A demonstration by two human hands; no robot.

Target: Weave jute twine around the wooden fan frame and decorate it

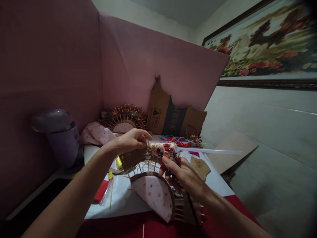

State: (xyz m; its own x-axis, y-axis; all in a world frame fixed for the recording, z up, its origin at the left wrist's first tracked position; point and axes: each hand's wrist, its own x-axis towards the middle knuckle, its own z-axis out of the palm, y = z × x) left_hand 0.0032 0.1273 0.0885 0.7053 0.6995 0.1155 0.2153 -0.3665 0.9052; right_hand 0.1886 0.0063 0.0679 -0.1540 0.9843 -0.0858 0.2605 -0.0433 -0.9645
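My right hand [180, 173] is wrapped around a flower-patterned hot glue gun [162, 149], with a long clear glue stick [210, 151] jutting from its rear to the right. The nozzle end points left, at the fingertips of my left hand [135, 140]. Those fingers are closed in a pinch near the top of a thin wooden stick; what they grip is hidden. Below both hands is a fan-shaped craft piece with a half-round panel of pink spotted cloth [151, 195], radiating sticks and a brown woven band [133, 160].
A similar finished-looking fan [123, 122] stands behind, beside torn cardboard [168, 115]. Colourful pipe cleaners [184, 140] lie at back right. At left are a purple bin [63, 142], spotted cloth [96, 133], a red packet [100, 191] and a yellow-capped item [119, 162]. A cardboard scrap [200, 167] lies right.
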